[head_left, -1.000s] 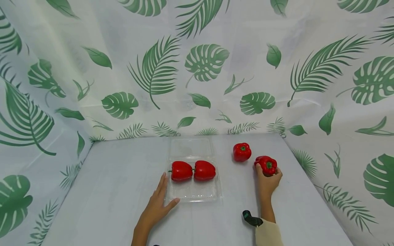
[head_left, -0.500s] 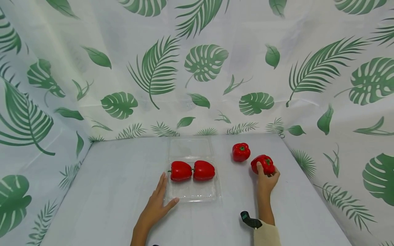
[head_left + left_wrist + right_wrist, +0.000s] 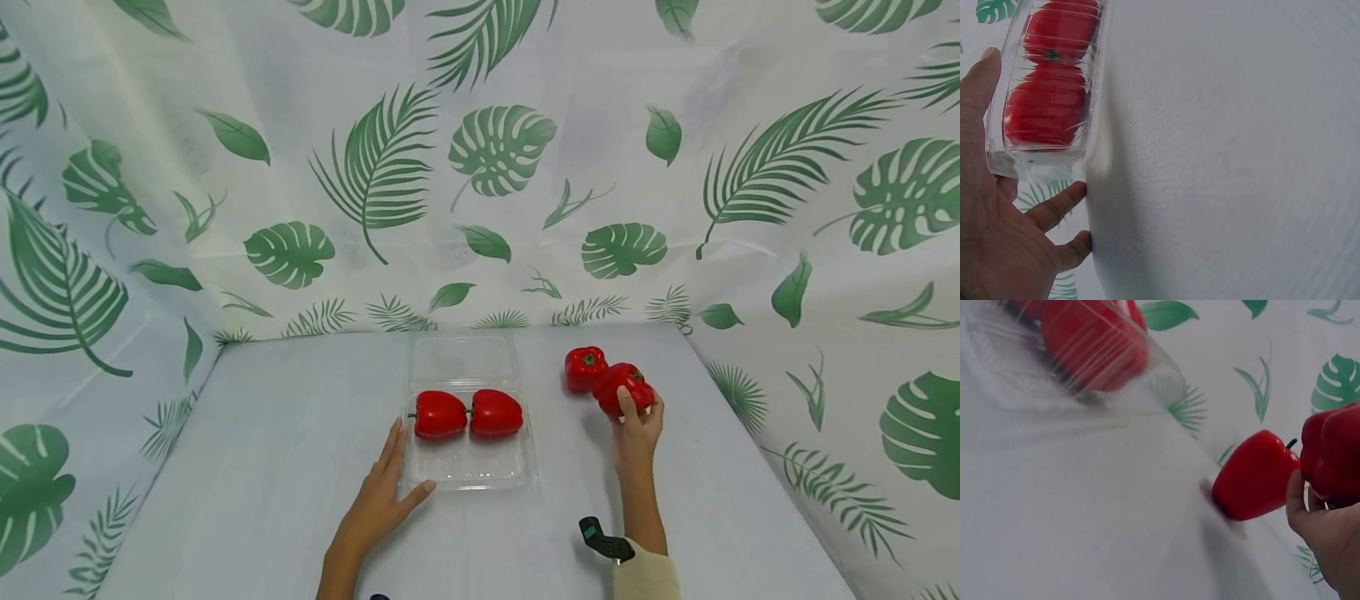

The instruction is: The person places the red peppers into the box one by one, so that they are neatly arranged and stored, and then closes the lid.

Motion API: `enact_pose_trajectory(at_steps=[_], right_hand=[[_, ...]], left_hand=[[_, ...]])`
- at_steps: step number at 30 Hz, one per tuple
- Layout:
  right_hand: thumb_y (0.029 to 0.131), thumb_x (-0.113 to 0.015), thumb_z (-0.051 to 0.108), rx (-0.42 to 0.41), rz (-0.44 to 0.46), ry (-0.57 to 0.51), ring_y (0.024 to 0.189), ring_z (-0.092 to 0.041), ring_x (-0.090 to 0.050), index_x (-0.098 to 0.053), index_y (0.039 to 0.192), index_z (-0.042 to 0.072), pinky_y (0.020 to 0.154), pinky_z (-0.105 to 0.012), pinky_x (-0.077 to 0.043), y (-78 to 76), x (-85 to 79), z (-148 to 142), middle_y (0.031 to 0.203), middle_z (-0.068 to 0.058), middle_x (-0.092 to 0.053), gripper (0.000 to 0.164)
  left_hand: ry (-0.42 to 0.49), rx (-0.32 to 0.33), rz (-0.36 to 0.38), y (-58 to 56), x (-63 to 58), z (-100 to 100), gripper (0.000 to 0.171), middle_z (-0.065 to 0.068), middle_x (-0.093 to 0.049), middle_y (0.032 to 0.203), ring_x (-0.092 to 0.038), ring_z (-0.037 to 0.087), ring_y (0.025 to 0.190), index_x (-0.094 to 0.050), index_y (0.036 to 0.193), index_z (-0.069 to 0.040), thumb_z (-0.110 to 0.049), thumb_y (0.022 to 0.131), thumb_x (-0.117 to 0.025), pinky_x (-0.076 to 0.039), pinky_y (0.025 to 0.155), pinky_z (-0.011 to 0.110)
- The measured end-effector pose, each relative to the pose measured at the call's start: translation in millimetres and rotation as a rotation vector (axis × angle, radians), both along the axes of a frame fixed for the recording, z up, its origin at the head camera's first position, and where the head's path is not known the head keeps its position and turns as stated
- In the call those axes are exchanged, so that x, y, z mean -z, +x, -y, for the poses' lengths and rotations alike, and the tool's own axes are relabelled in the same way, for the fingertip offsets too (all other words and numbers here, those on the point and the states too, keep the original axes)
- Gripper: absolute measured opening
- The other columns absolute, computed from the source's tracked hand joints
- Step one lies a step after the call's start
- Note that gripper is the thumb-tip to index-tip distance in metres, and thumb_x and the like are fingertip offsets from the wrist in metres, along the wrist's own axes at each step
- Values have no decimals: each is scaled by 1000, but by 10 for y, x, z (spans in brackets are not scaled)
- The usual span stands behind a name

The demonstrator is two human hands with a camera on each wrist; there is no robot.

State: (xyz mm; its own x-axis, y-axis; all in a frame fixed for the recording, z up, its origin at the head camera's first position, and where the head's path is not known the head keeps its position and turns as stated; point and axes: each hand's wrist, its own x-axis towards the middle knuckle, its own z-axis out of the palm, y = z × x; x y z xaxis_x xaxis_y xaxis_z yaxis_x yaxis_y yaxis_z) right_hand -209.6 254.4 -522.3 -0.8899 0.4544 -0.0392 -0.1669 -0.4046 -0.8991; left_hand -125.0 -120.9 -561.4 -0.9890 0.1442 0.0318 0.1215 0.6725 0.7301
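Observation:
My right hand (image 3: 639, 429) grips a red bell pepper (image 3: 619, 388) with thumb and fingers, its green stem end facing up and right. In the right wrist view that held pepper (image 3: 1335, 453) appears at the right edge. Another red bell pepper (image 3: 584, 369) stands just behind and left of it on the table. Two red bell peppers, a left one (image 3: 439, 415) and a right one (image 3: 496, 413), lie in the back half of a clear plastic clamshell box (image 3: 480, 486). With fingers straight and spread, my left hand (image 3: 378, 500) rests along the box's left side.
The box's clear lid (image 3: 462, 358) lies folded back, away from me. A white table (image 3: 262, 467) spreads around the box, with a leaf-print curtain (image 3: 405, 275) behind it and at both sides. A dark device (image 3: 606, 543) sits at the right wrist.
My right hand has lifted its bell pepper and carried it left, so it now overlaps the standing pepper in the head view. The left hand and the box stay put.

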Motion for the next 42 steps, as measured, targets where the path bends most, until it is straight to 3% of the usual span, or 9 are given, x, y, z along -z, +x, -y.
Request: enact_pose_trajectory(at_steps=[8, 16, 24, 34, 38, 42], right_hand=[[97, -59, 14, -163, -30, 41, 136, -16, -34, -29, 143, 22, 85, -25, -58, 26, -68, 193, 145, 4, -36, 55], [91, -69, 17, -214, 48, 210, 133, -16, -41, -22, 144, 22, 91, -18, -53, 52, -121, 373, 146, 0, -38, 70], [90, -66, 7, -277, -48, 256, 132, -16, -42, -29, 145, 19, 91, -20, -54, 77, -124, 521, 142, 1, -42, 67], [84, -73, 6, -373, -69, 407, 131, -10, -44, -33, 147, 16, 91, -19, -53, 139, -123, 739, 145, -2, -42, 75], [82, -76, 7, -431, -102, 514, 126, -5, -49, -36, 144, 12, 94, -19, -51, 185, -138, 852, 142, -7, -47, 74], [78, -81, 11, -486, -142, 670, 124, -10, -52, -42, 141, 11, 98, -22, -50, 246, -154, 959, 139, -9, -53, 74]], left_hand=[[2, 3, 4, -2, 5, 3, 97, -3, -3, 166, -21, 32, 150, -10, 159, -17, -55, 87, -64, -31, 111, 65], [2, -5, 21, -4, -21, -1, 98, -3, -3, 166, -21, 34, 150, -10, 159, -18, -57, 86, -64, -31, 110, 66], [-6, -21, 18, -6, -7, -9, 98, -4, -4, 166, -21, 32, 150, -11, 159, -19, -55, 86, -65, -31, 109, 67], [-9, -16, 19, -2, -4, -21, 97, -4, -3, 166, -21, 33, 150, -10, 159, -19, -55, 86, -64, -32, 110, 65], [10, -15, 18, 0, -12, -23, 97, -3, -4, 166, -20, 32, 150, -11, 159, -19, -53, 86, -66, -31, 111, 64], [9, -17, 19, 1, -17, -25, 97, -3, -4, 167, -19, 33, 150, -11, 159, -19, -54, 86, -66, -31, 111, 63]])
